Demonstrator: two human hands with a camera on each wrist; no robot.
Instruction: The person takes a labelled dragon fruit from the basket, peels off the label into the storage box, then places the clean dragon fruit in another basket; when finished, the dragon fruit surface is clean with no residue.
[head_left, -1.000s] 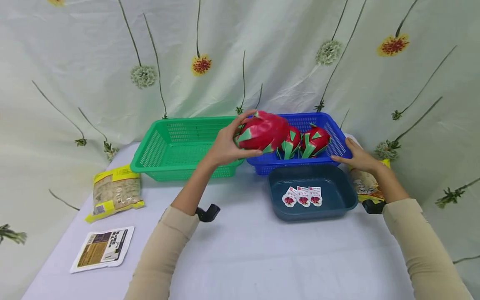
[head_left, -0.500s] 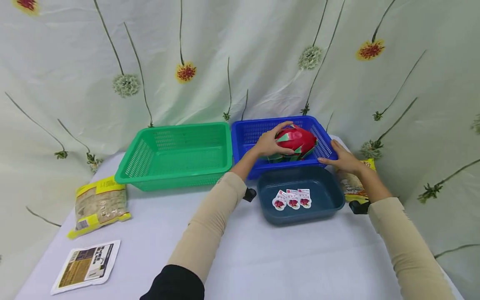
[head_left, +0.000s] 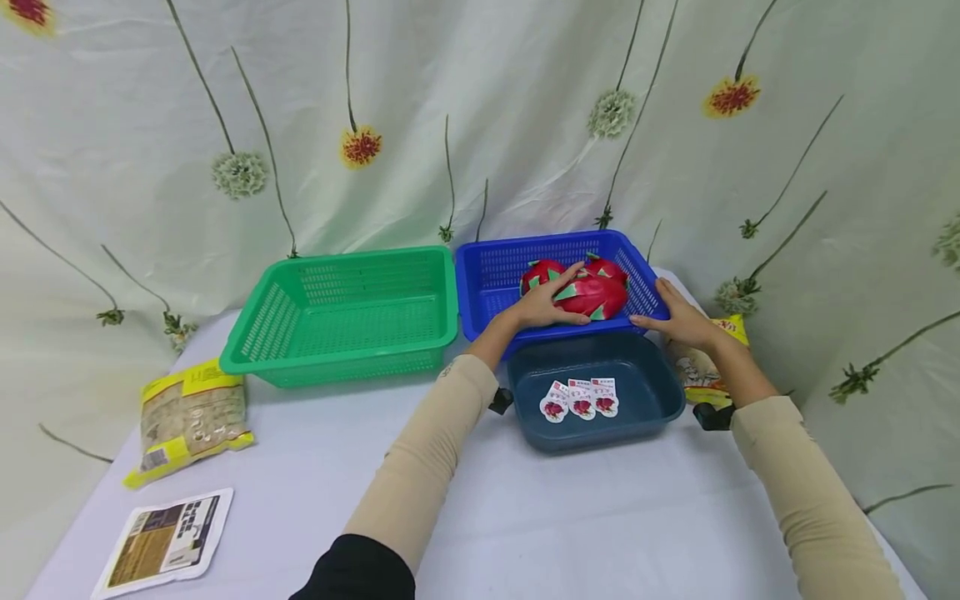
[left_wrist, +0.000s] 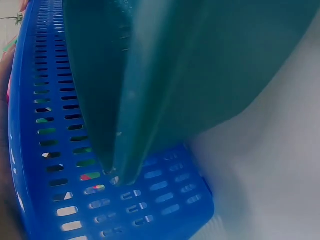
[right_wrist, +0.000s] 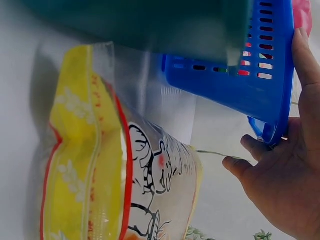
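A red dragon fruit (head_left: 592, 297) with green scale tips lies low in the blue basket (head_left: 495, 250). My left hand (head_left: 542, 303) holds it from the left, thumb in front and fingers behind. Two other dragon fruits (head_left: 542, 272) are partly visible beside and behind it. At the basket's right front corner my right hand (head_left: 684, 321) grips the rim. In the right wrist view the right hand's thumb (right_wrist: 303, 60) lies along the rim and its fingers reach round the outside. Only a dark strip of the left hand shows at the left wrist view's edge.
A green basket (head_left: 345, 360) stands left of the blue one. In front sits a dark teal tray (head_left: 600, 437) with three dragon-fruit labels (head_left: 581, 400). Yellow food bags (head_left: 197, 417) lie at left and right (right_wrist: 75, 150). A flat white packet (head_left: 165, 542) lies at front left.
My left hand has carried the dragon fruit right, from between the baskets down into the blue basket. The right hand keeps its grip on the rim. The head view has shifted slightly.
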